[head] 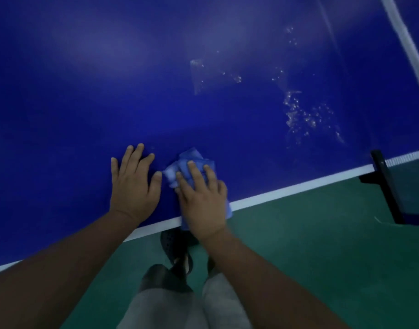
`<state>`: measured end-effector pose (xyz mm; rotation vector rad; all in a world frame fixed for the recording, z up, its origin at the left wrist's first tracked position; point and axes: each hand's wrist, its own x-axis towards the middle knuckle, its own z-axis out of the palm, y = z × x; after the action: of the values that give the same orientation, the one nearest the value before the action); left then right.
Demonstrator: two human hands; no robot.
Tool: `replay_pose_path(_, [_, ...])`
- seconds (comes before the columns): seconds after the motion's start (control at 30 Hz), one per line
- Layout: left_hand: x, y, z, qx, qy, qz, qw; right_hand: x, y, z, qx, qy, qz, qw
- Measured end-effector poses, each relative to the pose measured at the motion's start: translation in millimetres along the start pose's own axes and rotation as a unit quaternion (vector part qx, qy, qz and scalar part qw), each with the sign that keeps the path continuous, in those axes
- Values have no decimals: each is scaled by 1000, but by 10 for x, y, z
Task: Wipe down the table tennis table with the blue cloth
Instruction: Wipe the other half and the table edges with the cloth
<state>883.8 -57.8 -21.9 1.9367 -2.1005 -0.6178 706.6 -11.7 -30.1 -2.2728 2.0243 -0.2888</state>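
Note:
The blue table tennis table (pixel 85 91) fills the upper part of the head view, with a white line along its near edge. A folded blue cloth (pixel 190 157) lies on the table near that edge. My right hand (pixel 202 198) presses flat on the cloth with straight fingers, covering most of it. My left hand (pixel 132 181) rests flat on the bare table just left of the cloth, fingers spread. Wet droplets and streaks (pixel 301 115) glisten on the surface to the far right of my hands.
The net with its white top band (pixel 403 34) crosses the top right corner, and its black post clamp (pixel 384 181) sticks out past the table edge at right. Green floor (pixel 310 245) lies below the edge, with my legs and dark shoes (pixel 175 252).

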Motion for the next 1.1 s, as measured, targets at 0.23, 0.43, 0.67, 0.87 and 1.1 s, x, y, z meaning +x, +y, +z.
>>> replay_pose_path(0.23, [-521,289,230,47,-28,136,989,-896,2163,-856,43,53,536,842])
replay_pose_path(0.43, [-527,265,273,22,-27,117,992,-526,1019,-627,65,122,279,950])
replay_pose_path(0.67, [-494,285,331,70,-30,134,988,253,656,-94,-27,5,11,1000])
replay_pose_path(0.87, [-515,245,305,-20,44,137,989,1289,446,-39,13,9,-15,1000])
replay_pose_path(1.1, [-823,-442,-81,-8,171,-32,985,291,-316,-5,34,-177,-478,860])
